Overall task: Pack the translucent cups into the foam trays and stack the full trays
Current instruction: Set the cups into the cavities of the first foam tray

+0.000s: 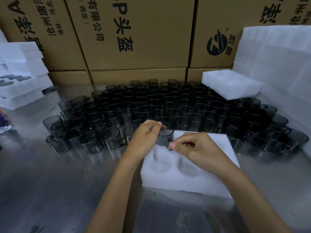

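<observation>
Cup mass (168,105) behind tray (176,180); boxes (134,31) beyond

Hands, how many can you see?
2. The left hand grips the rim of a cup at the tray's far corner. The right hand pinches that cup's handle, over the tray.

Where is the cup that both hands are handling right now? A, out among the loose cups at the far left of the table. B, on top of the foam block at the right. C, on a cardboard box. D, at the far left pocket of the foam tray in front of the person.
D: the left hand and right hand hold the cup at the far left pocket of the foam tray.
</observation>
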A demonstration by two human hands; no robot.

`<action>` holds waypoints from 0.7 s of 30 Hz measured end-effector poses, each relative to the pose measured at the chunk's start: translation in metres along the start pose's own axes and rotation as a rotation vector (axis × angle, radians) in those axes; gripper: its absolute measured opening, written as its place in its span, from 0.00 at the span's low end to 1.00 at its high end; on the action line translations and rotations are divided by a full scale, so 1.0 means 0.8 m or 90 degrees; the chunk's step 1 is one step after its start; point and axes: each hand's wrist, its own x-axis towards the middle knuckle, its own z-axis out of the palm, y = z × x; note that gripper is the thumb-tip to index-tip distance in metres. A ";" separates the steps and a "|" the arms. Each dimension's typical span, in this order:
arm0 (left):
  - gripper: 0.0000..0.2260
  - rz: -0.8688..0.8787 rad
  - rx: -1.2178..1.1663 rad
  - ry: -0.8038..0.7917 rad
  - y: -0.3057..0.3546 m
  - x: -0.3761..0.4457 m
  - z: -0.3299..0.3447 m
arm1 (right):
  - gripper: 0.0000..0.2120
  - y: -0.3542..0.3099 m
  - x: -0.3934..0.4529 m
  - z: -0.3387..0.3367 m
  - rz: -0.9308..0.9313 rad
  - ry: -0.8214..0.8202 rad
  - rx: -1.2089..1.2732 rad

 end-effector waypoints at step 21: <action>0.27 0.144 0.284 -0.135 -0.023 -0.055 -0.027 | 0.26 -0.001 -0.002 -0.004 -0.175 -0.150 -0.429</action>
